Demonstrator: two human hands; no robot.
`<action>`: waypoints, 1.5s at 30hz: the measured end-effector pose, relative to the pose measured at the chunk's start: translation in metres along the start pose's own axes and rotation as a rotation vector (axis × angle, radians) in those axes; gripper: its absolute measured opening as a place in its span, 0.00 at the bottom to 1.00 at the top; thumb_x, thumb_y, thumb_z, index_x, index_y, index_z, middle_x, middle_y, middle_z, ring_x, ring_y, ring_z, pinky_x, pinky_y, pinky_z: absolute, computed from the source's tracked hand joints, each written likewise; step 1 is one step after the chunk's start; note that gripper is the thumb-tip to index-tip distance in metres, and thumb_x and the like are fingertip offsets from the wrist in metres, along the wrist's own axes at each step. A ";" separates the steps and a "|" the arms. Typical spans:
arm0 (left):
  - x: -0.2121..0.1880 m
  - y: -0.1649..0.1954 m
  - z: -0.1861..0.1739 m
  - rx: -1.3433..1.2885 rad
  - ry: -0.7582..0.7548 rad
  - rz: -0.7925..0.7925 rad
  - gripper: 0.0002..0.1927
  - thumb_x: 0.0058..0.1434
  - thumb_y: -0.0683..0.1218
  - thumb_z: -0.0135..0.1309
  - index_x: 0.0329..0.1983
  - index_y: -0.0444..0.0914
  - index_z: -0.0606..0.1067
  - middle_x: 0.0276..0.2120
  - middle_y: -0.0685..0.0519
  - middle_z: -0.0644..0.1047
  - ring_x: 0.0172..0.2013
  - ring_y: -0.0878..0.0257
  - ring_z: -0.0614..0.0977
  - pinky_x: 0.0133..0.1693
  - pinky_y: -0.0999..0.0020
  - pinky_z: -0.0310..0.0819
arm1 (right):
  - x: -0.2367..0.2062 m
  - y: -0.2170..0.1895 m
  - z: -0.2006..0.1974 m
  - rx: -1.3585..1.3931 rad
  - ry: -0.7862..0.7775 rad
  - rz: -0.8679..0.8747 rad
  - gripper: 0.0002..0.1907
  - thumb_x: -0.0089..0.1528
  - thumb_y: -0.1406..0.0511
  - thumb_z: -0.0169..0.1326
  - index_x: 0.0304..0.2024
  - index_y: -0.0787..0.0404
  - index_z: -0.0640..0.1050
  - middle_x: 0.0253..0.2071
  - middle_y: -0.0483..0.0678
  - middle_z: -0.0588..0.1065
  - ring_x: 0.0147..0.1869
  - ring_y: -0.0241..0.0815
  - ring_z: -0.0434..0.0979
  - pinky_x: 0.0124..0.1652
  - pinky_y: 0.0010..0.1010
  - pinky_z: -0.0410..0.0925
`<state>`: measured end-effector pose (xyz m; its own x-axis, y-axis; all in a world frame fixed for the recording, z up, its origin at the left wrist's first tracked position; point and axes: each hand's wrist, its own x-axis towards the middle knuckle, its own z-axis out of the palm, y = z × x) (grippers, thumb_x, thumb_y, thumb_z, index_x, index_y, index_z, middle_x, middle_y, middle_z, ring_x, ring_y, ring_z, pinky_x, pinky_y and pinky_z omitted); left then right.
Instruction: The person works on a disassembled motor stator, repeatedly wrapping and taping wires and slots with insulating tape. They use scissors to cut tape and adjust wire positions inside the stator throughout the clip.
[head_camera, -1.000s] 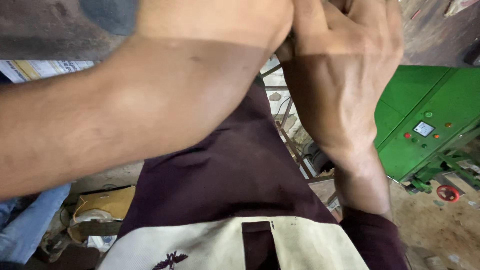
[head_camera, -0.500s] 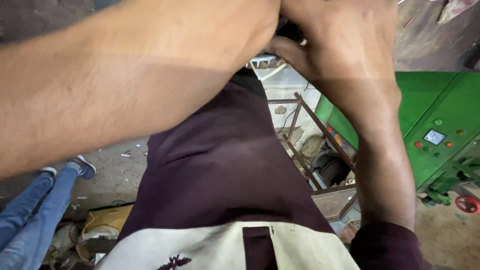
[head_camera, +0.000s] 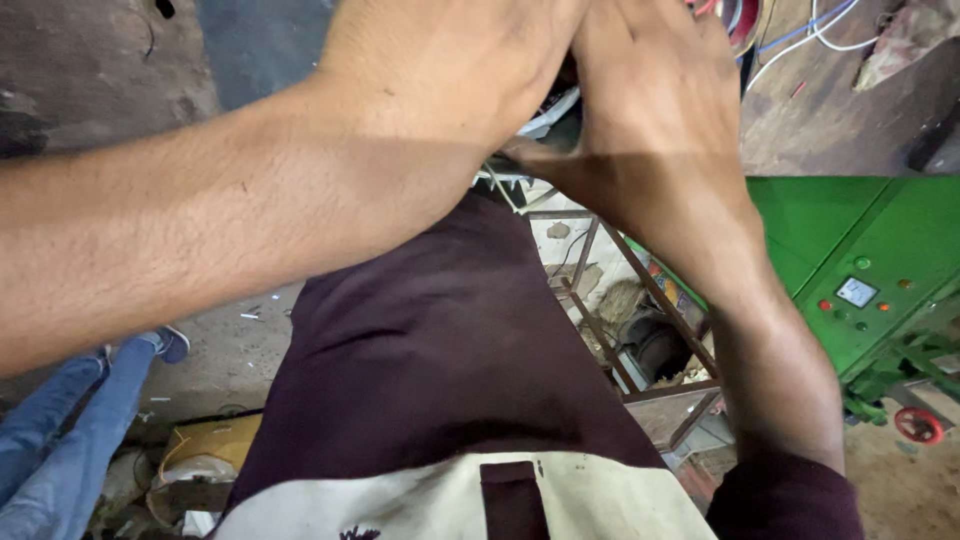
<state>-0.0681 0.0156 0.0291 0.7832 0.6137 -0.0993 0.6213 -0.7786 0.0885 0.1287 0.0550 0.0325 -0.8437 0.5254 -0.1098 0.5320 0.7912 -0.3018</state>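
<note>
Both my hands are raised close to the camera and meet at the top of the view. My left hand (head_camera: 440, 70) comes in on a bare forearm from the left. My right hand (head_camera: 650, 120) rises from a maroon sleeve at the lower right, its back facing me. The fingers of both run out of the top edge, so whatever is between them is hidden. Below the hands hangs my maroon and cream shirt (head_camera: 440, 380).
A green machine (head_camera: 870, 250) with a small panel of buttons stands on the right, a red handwheel (head_camera: 918, 424) beneath it. A rusty metal frame (head_camera: 640, 330) sits beside my body. Another person's jeans leg and shoe (head_camera: 70, 420) are at lower left. Wires (head_camera: 800, 40) hang at upper right.
My hands have shifted up and closer to the camera, still pressed together. The view has swung, bringing the other person's jeans and shoe in at the lower left.
</note>
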 end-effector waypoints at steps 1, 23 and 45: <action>-0.001 -0.003 -0.007 0.001 0.018 -0.016 0.05 0.57 0.44 0.57 0.30 0.38 0.79 0.29 0.50 0.79 0.34 0.59 0.80 0.34 0.66 0.74 | 0.000 -0.001 0.000 0.014 -0.005 0.016 0.33 0.57 0.56 0.74 0.52 0.68 0.72 0.49 0.58 0.73 0.57 0.60 0.71 0.52 0.48 0.63; -0.011 0.000 0.001 0.290 -0.035 0.127 0.11 0.52 0.49 0.57 0.30 0.40 0.85 0.31 0.55 0.77 0.44 0.59 0.75 0.50 0.57 0.67 | -0.010 -0.001 0.011 -0.030 -0.016 0.114 0.28 0.50 0.60 0.72 0.50 0.60 0.77 0.46 0.47 0.74 0.54 0.54 0.70 0.49 0.47 0.59; -0.040 -0.004 0.025 -0.033 0.404 -0.167 0.04 0.51 0.49 0.56 0.27 0.50 0.81 0.30 0.66 0.81 0.44 0.71 0.81 0.55 0.73 0.70 | -0.014 -0.006 0.004 0.050 0.112 -0.054 0.08 0.61 0.65 0.69 0.42 0.54 0.84 0.49 0.35 0.78 0.57 0.44 0.69 0.56 0.41 0.57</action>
<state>-0.1025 -0.0092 0.0082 0.6139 0.7381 0.2799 0.7356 -0.6635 0.1366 0.1369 0.0420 0.0321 -0.8562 0.5164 0.0131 0.4797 0.8041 -0.3511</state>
